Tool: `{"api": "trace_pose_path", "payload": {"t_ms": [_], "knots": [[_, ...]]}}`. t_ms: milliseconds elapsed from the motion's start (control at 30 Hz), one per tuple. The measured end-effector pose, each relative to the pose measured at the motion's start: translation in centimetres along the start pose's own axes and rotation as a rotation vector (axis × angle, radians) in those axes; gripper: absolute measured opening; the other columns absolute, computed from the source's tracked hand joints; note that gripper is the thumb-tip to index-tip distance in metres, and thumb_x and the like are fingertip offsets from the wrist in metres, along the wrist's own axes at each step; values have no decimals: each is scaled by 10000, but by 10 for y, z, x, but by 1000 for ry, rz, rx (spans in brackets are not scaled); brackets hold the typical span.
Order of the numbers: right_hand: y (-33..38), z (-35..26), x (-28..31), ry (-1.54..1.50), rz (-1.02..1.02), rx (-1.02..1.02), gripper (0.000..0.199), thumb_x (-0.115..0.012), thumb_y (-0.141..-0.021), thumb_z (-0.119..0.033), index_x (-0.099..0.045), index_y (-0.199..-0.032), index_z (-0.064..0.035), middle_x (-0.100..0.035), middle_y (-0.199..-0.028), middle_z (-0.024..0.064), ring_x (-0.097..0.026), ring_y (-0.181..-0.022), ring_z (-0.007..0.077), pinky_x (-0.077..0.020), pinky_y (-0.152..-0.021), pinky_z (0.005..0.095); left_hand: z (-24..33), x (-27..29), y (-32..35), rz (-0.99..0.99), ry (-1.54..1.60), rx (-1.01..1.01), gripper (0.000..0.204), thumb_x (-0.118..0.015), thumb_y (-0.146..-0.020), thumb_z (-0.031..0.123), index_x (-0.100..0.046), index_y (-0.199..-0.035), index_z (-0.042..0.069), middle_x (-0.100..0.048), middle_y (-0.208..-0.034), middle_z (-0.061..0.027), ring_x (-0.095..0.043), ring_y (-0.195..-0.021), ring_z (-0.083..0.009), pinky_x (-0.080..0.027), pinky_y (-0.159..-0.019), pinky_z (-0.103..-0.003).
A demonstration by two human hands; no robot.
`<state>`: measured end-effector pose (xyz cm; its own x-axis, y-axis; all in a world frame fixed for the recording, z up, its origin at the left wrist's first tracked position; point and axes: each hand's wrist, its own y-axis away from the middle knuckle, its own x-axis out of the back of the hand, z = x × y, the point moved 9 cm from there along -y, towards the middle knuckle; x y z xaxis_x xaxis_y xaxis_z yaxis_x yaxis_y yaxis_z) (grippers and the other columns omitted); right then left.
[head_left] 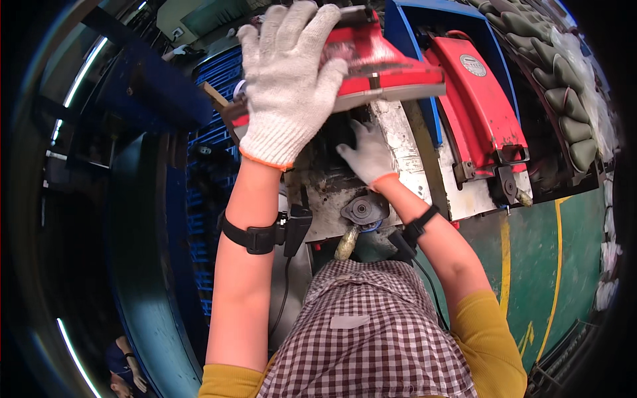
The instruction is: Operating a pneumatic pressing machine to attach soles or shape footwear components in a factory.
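A raised red metal lid (395, 76) with a grey lower edge stands tilted in front of me. My left hand (288, 79), in a white knitted glove with an orange cuff, lies against it with fingers stretched and spread. Lower down, my right hand (367, 152), gloved the same way, reaches over the dark hollow below the lid, beside a worn metal plate (401, 142). Its fingers are apart and slightly blurred, and no object shows in them. Nearer me are a round metal pivot (362, 210) and a handle wrapped in yellowish material (346, 243).
A similar red lid (474, 99) lies lowered at the right beside a blue metal housing (421, 60). Grey-green padded pieces (567, 103) line a rack beyond it. Blue racking (215, 159) stands left. Another person (126, 365) is at the lower left. Yellow lines mark the green floor (531, 259).
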<state>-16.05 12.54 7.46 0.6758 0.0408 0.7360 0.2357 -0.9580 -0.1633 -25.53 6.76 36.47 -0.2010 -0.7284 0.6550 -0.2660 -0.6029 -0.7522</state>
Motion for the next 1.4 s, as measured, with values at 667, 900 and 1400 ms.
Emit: {"api": "trace_pose_path", "payload": {"t_ms": [667,900,1400], "knots": [[114,-5,32,-1408,-410,-202,805,-719,-915,-430,-501,-1538,31,-565,-1522,146,-490,-1455,259,-334,-1252,400,-10,-74,337,151,1747,1606,749,-699,-1042,431,-410,-1623,58,-581,-1525,-128,-544,-1420,-353,-405,-1249,-502],[151,-42,10,-1142,-624,-196,709,-589,-1080,-504,-442,-1602,-47,-462,-1619,118,-419,-1510,225,-317,-1269,395,6,-57,334,369,1963,1608,482,-669,-979,181,-603,-1419,-5,-681,-1385,-160,-647,-1307,-320,-489,-1195,-490],[167,-49,-58,-1226,-680,-462,505,-481,-1170,-392,-556,-1493,-11,-620,-1447,65,-564,-1331,131,-460,-1165,328,-16,-17,374,405,1674,1675,375,-650,-909,152,-680,-1257,17,-744,-1215,-133,-724,-1135,-292,-586,-1061,-452]]}}
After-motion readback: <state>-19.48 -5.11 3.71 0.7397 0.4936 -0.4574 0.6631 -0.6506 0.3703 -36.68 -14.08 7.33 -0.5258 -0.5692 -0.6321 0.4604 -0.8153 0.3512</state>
